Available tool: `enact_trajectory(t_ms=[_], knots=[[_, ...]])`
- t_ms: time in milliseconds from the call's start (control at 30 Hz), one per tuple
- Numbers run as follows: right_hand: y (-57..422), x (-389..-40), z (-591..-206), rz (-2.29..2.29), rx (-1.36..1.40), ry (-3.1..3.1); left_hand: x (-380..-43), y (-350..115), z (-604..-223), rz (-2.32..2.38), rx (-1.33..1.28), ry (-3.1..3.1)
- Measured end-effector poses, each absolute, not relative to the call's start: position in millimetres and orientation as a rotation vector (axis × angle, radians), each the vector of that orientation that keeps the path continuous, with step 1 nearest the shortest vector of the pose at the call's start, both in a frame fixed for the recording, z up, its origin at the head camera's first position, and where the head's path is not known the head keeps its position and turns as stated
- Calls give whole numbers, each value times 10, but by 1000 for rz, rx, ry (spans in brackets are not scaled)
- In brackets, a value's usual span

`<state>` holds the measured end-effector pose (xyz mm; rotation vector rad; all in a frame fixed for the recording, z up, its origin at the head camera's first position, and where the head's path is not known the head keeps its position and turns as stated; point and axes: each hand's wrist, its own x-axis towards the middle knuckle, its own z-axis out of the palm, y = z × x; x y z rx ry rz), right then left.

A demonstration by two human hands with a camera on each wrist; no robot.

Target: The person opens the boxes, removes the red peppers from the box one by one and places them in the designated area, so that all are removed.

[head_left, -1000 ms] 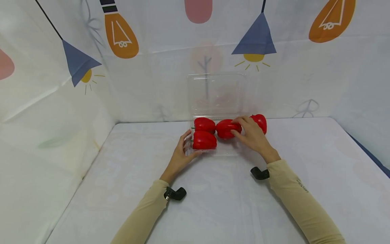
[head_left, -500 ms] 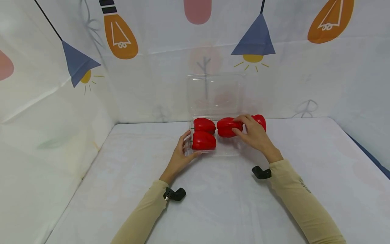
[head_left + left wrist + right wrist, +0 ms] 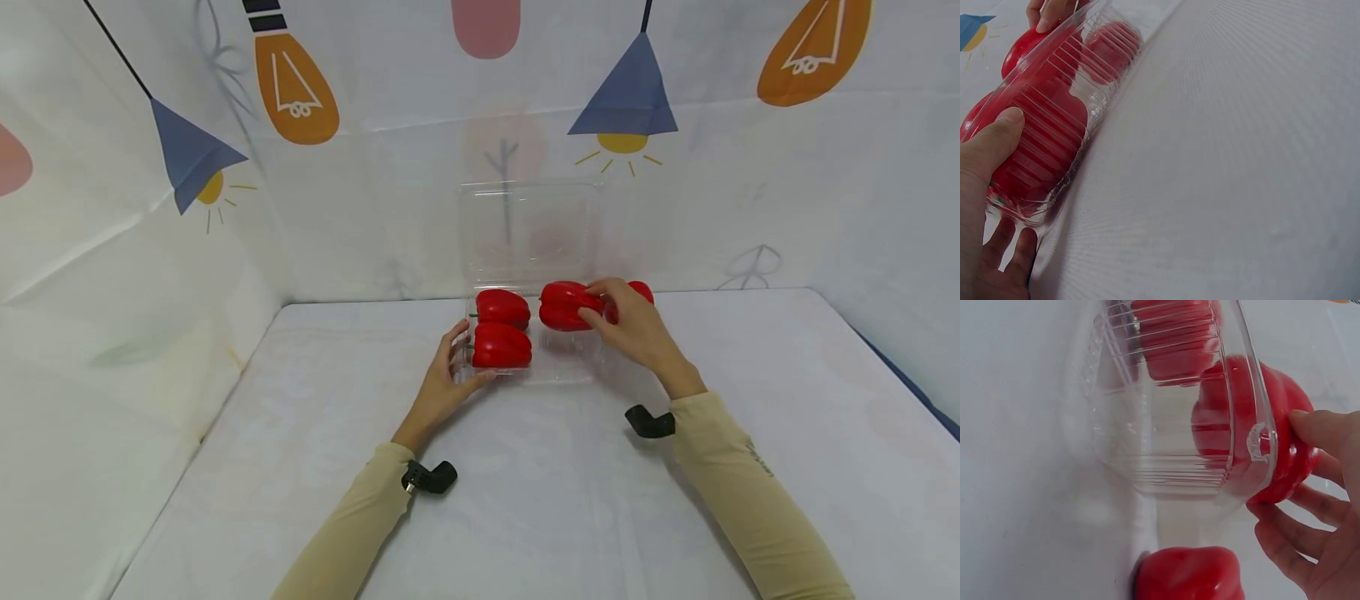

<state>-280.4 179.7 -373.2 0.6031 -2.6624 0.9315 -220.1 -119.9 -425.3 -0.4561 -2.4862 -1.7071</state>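
Our right hand point(image 3: 633, 325) grasps a red bell pepper point(image 3: 562, 308) between thumb and fingers, while our left hand point(image 3: 442, 383) grips the clear container point(image 3: 558, 375) at its left end, thumb against the near wall. That held pepper is over the container's rear right part, just left of our right hand and well to the right of our left; we cannot tell whether it touches the base. Two more peppers lie inside on the left, one rear pepper point(image 3: 503, 308) and one front pepper point(image 3: 502, 345), touching each other, stems towards our left hand. Another, the outer pepper point(image 3: 1188, 575), rests outside, beyond the container's right end, partly hidden behind our right hand in the head view. So we count four peppers, one container and one raised lid point(image 3: 532, 229) along its far edge, all at the back of one white table point(image 3: 555, 500).
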Motion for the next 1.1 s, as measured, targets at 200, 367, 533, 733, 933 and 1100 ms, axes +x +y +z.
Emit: enact_trajectory(t_ms=[200,367,533,733,933,1100], knots=[[1839,-2809,-3701,993,565,-2676,-2132,-1190,-4132,-1676,-479,-2507],[1875,-2808,-3670,1007,554,-2663,-2142,-1196,-4144,-1679,-492,-2494],[1896,-2802,-3651,1023,543,-2671,-2148,-1201,-4159,-1681,-503,-2485],[1945,-2794,-3631,1053,533,-2657,-2220,-1215,-4282,-1678,-495,-2475],[2008,-2799,-3625,1103,495,-2648,-2334,-1241,-4494,-1658,-444,-2484],[2034,-2785,-3606,1130,447,-2666,-2327,-1241,-4505,-1678,-414,-2494]])
